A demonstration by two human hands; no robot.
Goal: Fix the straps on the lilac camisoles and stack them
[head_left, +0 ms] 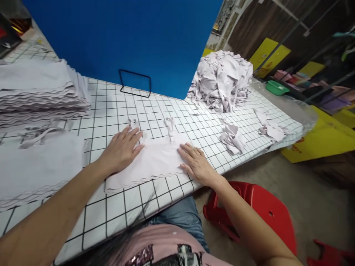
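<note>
A pale pinkish-white strapped top (155, 159), which looks like a camisole, lies flat on the checked table in front of me. Its wavy hem faces me and its two thin straps point away. My left hand (122, 149) rests flat on its left side near one strap, fingers extended. On the right side edge lies my right hand (195, 160), palm down with fingers spread. Neither hand grips anything that I can see. The strap (169, 127) between them, with a small slider, lies loose on the cloth.
Stacked pale tops (36, 92) and another flat pile (41, 162) lie at the left. A blue board (124, 40) with a black wire stand (135, 83) rises behind. Crumpled pale fabric pieces (224, 81) are heaped back right. A red plastic stool (269, 210) stands right.
</note>
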